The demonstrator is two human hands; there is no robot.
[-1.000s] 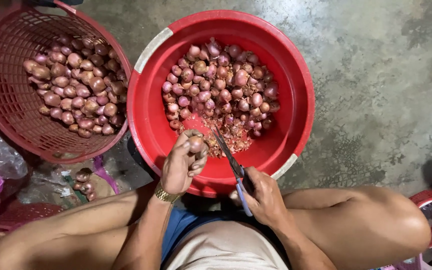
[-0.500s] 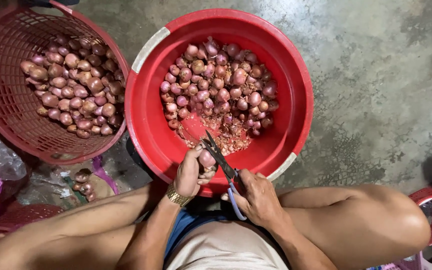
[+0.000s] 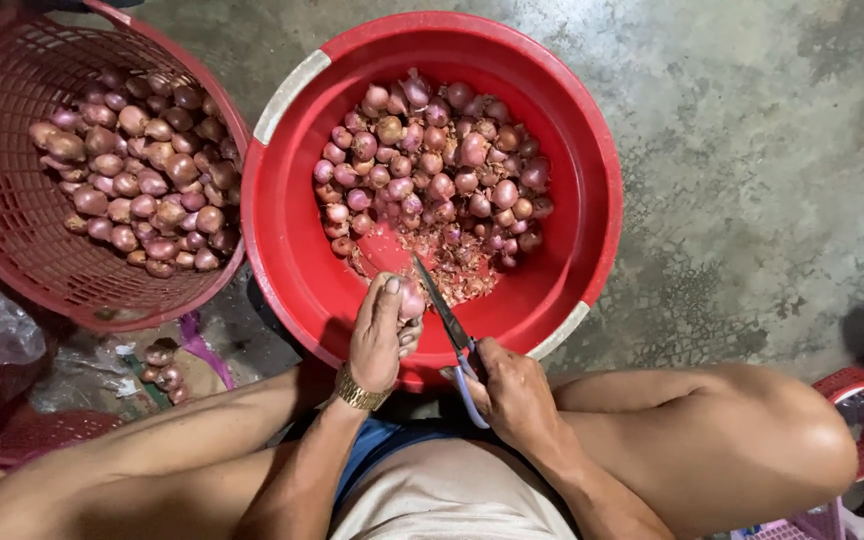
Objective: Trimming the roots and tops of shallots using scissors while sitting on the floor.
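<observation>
Left hand [image 3: 380, 340] pinching one shallot [image 3: 411, 299] at 6 o'clock over red tub [image 3: 287, 240], right hand [image 3: 514, 392] gripping scissors [image 3: 444, 310] against it; trimmed heap in basket [image 3: 12, 240] at 9 o'clock, many untrimmed shallots [image 3: 432, 165] left at 12.

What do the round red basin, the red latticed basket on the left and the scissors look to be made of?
The round red basin looks like smooth, glossy moulded plastic, its wall catching soft highlights. The red latticed basket is probably plastic too: a thin, uniform mesh, duller in finish. The scissors in the right hand have dark blades, likely metal, and pale blue handle loops that seem plastic.
</observation>
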